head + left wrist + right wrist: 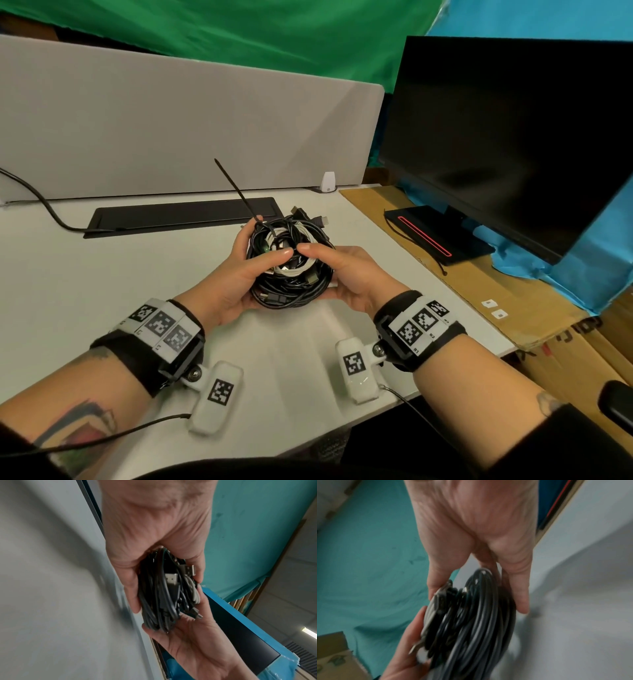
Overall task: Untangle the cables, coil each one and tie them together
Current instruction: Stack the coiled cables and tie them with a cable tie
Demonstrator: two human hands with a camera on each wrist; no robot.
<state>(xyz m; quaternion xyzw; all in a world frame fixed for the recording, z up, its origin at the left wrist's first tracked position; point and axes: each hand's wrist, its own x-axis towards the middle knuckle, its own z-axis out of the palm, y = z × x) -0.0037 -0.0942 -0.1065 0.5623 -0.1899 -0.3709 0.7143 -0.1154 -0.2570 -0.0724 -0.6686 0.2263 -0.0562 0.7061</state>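
Note:
A round bundle of coiled cables, mostly black with one white coil inside, is held above the white desk between both hands. My left hand cups its left side, thumb across the top. My right hand grips the right side, thumb meeting the left thumb at the middle. A black cable tie wraps the bundle and its long tail sticks up and to the left. In the left wrist view the bundle shows metal plugs between palm and fingers. In the right wrist view the coils appear blurred.
A black cable tray slot lies behind the bundle, by a grey divider panel. A dark monitor stands at right on cardboard. A black cord runs along the desk's left.

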